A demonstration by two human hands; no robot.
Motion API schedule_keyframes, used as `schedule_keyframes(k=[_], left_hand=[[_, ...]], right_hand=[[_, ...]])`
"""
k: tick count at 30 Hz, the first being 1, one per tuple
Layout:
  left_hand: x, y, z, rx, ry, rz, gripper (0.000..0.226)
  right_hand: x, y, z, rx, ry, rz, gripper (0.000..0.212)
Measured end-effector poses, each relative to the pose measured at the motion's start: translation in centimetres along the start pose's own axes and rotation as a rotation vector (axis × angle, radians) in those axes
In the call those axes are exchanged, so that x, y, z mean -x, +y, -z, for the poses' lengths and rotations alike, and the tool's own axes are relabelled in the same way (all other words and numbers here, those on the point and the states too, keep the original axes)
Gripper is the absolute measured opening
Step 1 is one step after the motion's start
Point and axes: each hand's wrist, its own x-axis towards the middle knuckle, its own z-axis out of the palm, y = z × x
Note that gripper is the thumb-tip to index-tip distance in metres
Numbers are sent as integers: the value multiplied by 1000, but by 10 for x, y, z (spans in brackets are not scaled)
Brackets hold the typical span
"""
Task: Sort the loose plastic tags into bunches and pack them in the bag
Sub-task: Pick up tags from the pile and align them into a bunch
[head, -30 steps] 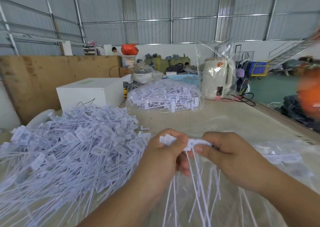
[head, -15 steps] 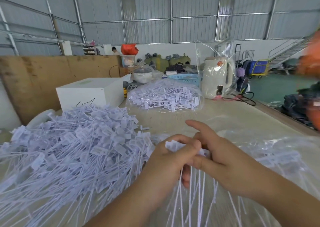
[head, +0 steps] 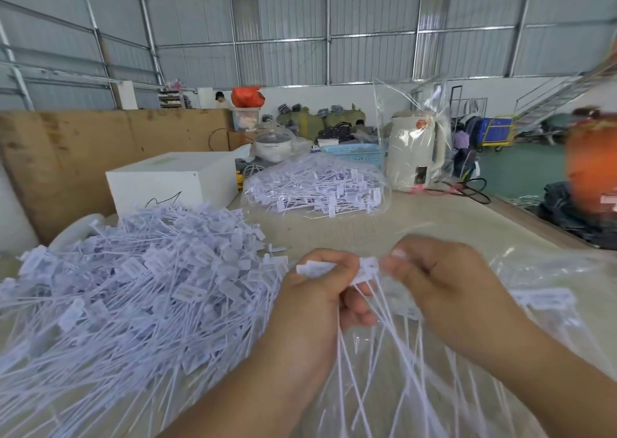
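Two hands worked at table centre: left hand [head: 314, 290] gripped one small bunch of white plastic tags [head: 362, 272] by the heads, fingers curled round it; right hand [head: 444, 284] pinched the same bunch's heads, tails hanging down. One big loose tag pile [head: 133, 290] lay just left. One filled clear bag [head: 314, 192] sat behind; another clear bag [head: 551, 297] lay under the right hand. One white box [head: 173, 184], one kettle [head: 417, 150].

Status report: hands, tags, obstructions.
Left hand and right hand both pinching one tag bunch. Loose pile left. Nothing blocking.
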Motion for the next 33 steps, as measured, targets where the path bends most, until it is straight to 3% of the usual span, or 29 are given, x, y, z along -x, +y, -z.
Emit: schedule_keyframes(k=[2, 3, 6, 9, 12, 20, 25, 29, 33], left_hand=[[0, 1, 3, 44, 35, 27, 10], [0, 1, 6, 27, 32, 26, 10], [-1, 2, 7, -54, -8, -10, 22], [1, -1, 2, -104, -84, -31, 15], [1, -3, 4, -108, -93, -5, 4], [-2, 1, 13, -169, -211, 126, 9], [-5, 7, 15, -235, -134, 34, 12], [-9, 10, 19, -173, -29, -21, 32], [-12, 10, 21, -140, -9, -27, 24]], right_hand=[[-5, 2, 8, -60, 195, -55, 36], [-5, 3, 13, -109, 204, -59, 36], [2, -1, 12, -260, -67, -18, 27], [7, 3, -2, -217, -268, 63, 42], [6, 7, -6, -177, -309, 69, 52], [7, 7, -13, -154, -341, 106, 68], [5, -2, -5, 12, -330, 161, 44], [6, -3, 11, 146, -205, 163, 35], [5, -5, 13, 274, -279, 179, 29]])
